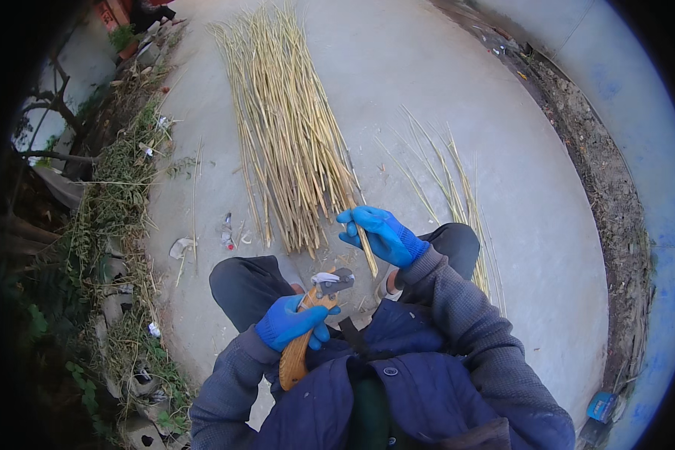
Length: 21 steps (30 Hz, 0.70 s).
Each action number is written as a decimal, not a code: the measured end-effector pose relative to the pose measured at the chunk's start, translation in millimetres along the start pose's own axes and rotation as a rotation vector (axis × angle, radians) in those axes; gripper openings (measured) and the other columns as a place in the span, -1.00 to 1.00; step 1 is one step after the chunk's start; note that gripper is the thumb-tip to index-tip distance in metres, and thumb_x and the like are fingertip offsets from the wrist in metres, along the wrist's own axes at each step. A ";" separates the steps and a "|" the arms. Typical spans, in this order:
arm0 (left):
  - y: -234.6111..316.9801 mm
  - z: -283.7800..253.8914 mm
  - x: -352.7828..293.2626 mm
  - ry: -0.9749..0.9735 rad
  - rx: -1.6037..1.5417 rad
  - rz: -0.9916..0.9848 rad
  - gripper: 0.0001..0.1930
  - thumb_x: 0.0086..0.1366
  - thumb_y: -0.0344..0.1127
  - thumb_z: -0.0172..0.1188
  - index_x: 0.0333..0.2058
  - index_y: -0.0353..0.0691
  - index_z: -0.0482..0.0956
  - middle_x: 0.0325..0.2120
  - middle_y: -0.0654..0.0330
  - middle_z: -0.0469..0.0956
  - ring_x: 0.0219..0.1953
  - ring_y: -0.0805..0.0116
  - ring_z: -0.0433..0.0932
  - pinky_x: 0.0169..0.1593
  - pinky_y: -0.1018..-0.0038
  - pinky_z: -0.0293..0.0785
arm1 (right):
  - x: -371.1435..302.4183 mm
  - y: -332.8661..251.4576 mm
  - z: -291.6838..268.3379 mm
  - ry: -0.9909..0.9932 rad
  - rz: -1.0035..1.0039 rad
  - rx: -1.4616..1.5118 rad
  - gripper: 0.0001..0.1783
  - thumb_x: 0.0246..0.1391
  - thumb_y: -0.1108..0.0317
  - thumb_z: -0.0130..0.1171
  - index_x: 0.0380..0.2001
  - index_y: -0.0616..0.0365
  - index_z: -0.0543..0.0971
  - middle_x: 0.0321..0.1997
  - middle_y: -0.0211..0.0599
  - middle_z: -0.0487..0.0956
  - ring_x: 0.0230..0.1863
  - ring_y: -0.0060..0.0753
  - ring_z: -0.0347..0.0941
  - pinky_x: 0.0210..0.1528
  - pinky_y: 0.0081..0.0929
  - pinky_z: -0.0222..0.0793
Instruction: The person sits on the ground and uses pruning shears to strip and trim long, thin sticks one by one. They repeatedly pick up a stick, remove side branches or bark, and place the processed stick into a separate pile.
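My left hand (296, 324), in a blue work glove, is closed round the curved wooden handle of a hand tool (307, 319). The tool's head is a dark metal piece bolted to the wood, with something white wrapped or lodged beside it; its exact kind does not show. My right hand (386, 234), also gloved in blue, has its fingers closed on the thick near end of a pale stalk (368, 255). That stalk slants away toward a large pile of long, thin, yellow reed-like stalks (289, 135), whose cut ends point toward me.
A smaller, looser group of stalks (457, 184) lies on the concrete ground (532, 247) to the right. Dry weeds (120, 202) and blocks line the left edge. A pale wall (637, 112) runs along the right, with a blue container (601, 406) near it.
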<state>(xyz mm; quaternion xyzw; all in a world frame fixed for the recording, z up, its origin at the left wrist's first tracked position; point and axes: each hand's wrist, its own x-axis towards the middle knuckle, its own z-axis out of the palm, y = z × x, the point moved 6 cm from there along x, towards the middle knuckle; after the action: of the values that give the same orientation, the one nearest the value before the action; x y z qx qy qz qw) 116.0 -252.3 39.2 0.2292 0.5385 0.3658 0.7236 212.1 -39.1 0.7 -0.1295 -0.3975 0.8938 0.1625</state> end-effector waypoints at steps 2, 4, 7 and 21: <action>-6.0 7.3 -6.3 -0.023 -0.007 -0.021 -0.61 0.38 -0.17 0.11 0.01 -0.37 0.50 -0.49 0.13 0.61 -0.50 0.40 0.60 -0.40 0.51 0.57 | 5.3 6.4 8.1 0.020 0.002 -0.017 -0.53 0.31 0.15 0.04 0.06 0.36 0.44 -0.23 -0.36 0.54 -0.12 -0.49 0.45 0.06 -0.39 0.39; -12.5 10.5 -12.0 -0.048 -0.020 -0.066 -0.60 0.38 -0.17 0.11 0.01 -0.39 0.50 -0.49 0.14 0.61 -0.49 0.41 0.60 -0.39 0.52 0.57 | 9.9 10.9 19.7 -0.004 0.013 -0.024 -0.55 0.31 0.17 0.05 0.06 0.36 0.45 -0.23 -0.35 0.54 -0.12 -0.48 0.45 0.05 -0.39 0.40; -15.7 12.7 -20.4 -0.057 -0.038 -0.039 -0.60 0.38 -0.17 0.11 0.01 -0.41 0.50 -0.49 0.14 0.61 -0.50 0.41 0.59 -0.37 0.53 0.57 | 18.4 13.2 36.6 -0.071 0.018 -0.007 -0.56 0.31 0.19 0.04 0.04 0.36 0.46 -0.22 -0.33 0.54 -0.13 -0.47 0.46 0.04 -0.42 0.41; -22.5 11.1 -38.2 0.051 -0.114 0.006 -0.62 0.39 -0.17 0.11 0.02 -0.34 0.50 -0.47 0.14 0.61 -0.51 0.41 0.58 -0.37 0.52 0.57 | 36.5 13.5 66.9 -0.061 -0.029 -0.008 -0.65 0.31 0.25 0.04 -0.03 0.32 0.50 -0.27 -0.33 0.53 -0.19 -0.49 0.47 -0.08 -0.52 0.44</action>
<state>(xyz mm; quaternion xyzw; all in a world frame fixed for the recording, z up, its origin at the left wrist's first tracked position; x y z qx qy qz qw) 127.1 -295.3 49.7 0.1800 0.5345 0.4040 0.7202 152.2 -78.0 30.4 -0.0969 -0.4075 0.8933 0.1628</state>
